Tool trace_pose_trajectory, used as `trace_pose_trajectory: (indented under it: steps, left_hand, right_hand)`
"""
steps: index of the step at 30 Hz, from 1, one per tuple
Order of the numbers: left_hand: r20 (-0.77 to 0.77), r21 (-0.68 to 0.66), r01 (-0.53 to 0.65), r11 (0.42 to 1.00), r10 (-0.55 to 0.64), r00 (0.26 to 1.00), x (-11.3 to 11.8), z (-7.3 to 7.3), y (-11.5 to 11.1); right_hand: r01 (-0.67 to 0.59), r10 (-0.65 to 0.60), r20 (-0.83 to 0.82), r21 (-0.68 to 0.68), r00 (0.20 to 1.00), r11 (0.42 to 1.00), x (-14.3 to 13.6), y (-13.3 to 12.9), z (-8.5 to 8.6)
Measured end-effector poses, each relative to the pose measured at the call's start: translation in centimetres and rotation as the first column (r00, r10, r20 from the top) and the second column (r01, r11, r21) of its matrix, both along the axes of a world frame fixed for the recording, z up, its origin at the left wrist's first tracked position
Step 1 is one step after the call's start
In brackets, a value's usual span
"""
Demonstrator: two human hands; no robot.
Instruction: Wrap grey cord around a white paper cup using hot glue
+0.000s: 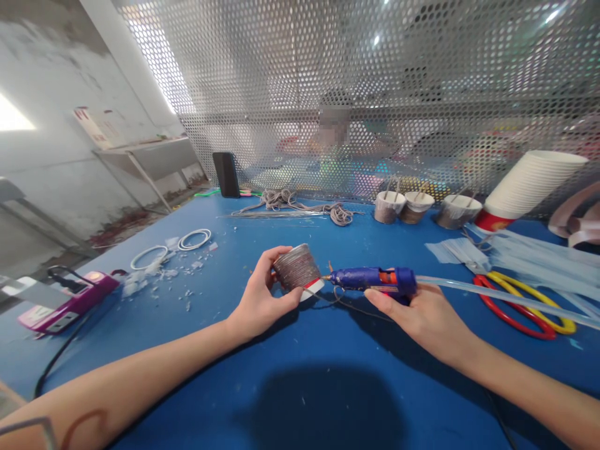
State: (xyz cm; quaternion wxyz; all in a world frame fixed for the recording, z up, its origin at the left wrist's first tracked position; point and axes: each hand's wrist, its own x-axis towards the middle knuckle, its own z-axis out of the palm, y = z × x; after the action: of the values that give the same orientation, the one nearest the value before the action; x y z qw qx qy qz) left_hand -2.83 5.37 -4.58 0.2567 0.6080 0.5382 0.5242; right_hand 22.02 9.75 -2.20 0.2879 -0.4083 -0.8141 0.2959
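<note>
Tilted on its side, a paper cup (300, 270) wrapped in brownish-grey cord sits in my left hand (267, 290), fingers and thumb around it. A strip of red and white shows at the unwrapped end. My right hand (429, 319) grips a blue glue gun (365, 280), its nozzle pointing left and at the cup near the edge of the wrapping. A clear glue stick (473, 289) runs out of the gun's back to the right. Loose cord (356, 307) trails from the cup under the gun.
Several cord-wrapped cups (390, 207) and a leaning stack of white paper cups (529, 187) stand at the back right. Scissors with red and yellow handles (515, 306) lie near more glue sticks (534, 259). Leftward are white rings (194, 239), scraps and a purple power strip (70, 306). A perforated metal screen (281, 75) rises behind.
</note>
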Motion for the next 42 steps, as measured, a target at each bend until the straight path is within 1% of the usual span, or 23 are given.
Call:
trace_pose_trajectory:
  steps: [5,10,13,19,21,24,26,28,29,32,34,38,42]
  left_hand:
    - [-0.028,-0.010,0.004,1.000,-0.005,1.000,0.2,-0.1,0.0]
    - [-0.016,0.008,0.004,1.000,-0.004,1.000,0.1,-0.2,0.1]
    - [-0.016,0.015,-0.008,1.000,0.009,1.000,-0.1,-0.2,0.1]
    - [0.031,0.024,-0.005,1.000,0.004,1.000,-0.3,-0.1,0.1]
    - [0.065,0.021,-0.008,1.000,0.006,0.998,-0.3,0.0,0.1]
    - [0.115,0.010,-0.017,1.000,0.015,0.993,-0.3,0.3,0.0]
    - [0.131,0.009,-0.030,1.000,0.028,0.991,-0.2,0.4,0.0]
    - [0.125,0.007,-0.041,0.999,0.040,0.991,-0.2,0.4,0.0]
    - [0.117,0.002,-0.041,0.999,0.040,0.992,-0.1,0.4,0.0]
    - [0.088,-0.005,-0.029,1.000,0.029,0.996,-0.1,0.2,0.0]
    - [0.066,-0.001,-0.022,1.000,0.022,0.998,-0.1,0.1,0.0]
    - [0.037,0.000,-0.013,1.000,0.013,0.999,0.0,-0.1,-0.1]
    - [0.025,-0.008,-0.012,1.000,0.012,1.000,0.3,0.0,-0.3]
  right_hand:
    - [-0.006,0.004,0.035,0.077,0.999,0.997,-0.5,-1.0,0.2]
    - [-0.024,0.024,0.011,0.047,1.000,0.999,-0.4,-0.7,0.4]
    - [-0.031,0.032,-0.040,0.004,0.999,0.999,-0.2,-0.1,0.4]
    - [0.019,-0.031,-0.131,-0.089,0.991,0.996,-0.2,0.3,0.2]
    - [0.029,-0.051,-0.151,-0.146,0.987,0.989,-0.2,0.5,0.2]
    - [0.022,-0.080,-0.198,-0.279,0.977,0.960,-0.3,1.1,0.2]
    - [0.023,-0.106,-0.245,-0.322,0.964,0.946,-0.2,1.7,0.1]
    - [0.058,-0.140,-0.259,-0.301,0.956,0.952,-0.1,2.5,-0.2]
    - [0.087,-0.156,-0.241,-0.273,0.958,0.958,0.0,3.0,-0.4]
    - [0.188,-0.204,-0.106,-0.140,0.973,0.972,0.3,4.2,-1.4]
    - [0.220,-0.222,-0.027,-0.050,0.975,0.974,0.5,4.9,-2.2]
    - [0.165,-0.166,0.018,0.064,0.986,0.984,0.5,5.7,-3.6]
    - [0.155,-0.166,0.089,0.121,0.982,0.980,0.6,5.8,-3.8]
